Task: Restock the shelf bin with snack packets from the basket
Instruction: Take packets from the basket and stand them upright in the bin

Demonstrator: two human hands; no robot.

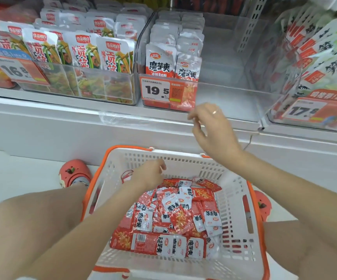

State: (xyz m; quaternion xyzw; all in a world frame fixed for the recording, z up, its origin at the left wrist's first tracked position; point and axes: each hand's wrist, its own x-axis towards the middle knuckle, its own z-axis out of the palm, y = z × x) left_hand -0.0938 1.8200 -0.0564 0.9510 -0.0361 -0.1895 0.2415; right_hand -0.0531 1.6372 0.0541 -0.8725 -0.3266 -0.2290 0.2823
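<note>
A white basket (242,201) with orange trim sits on the floor between my legs, holding several red and white snack packets (175,215). My left hand (150,174) hangs over the basket's far end with fingers loosely curled; I see nothing in it. My right hand (212,126) is raised in front of the shelf edge, fingers relaxed and empty. Just above it is the clear shelf bin (220,57) with a 19.5 price tag (168,91). Matching packets (171,49) stand in rows in the bin's left part; its right part is bare.
A clear bin of green-and-white packets (78,51) stands to the left, with a 16.8 tag. Another bin of white packets (313,57) with a 17 tag is at the right. My red shoes (74,172) flank the basket on the white floor.
</note>
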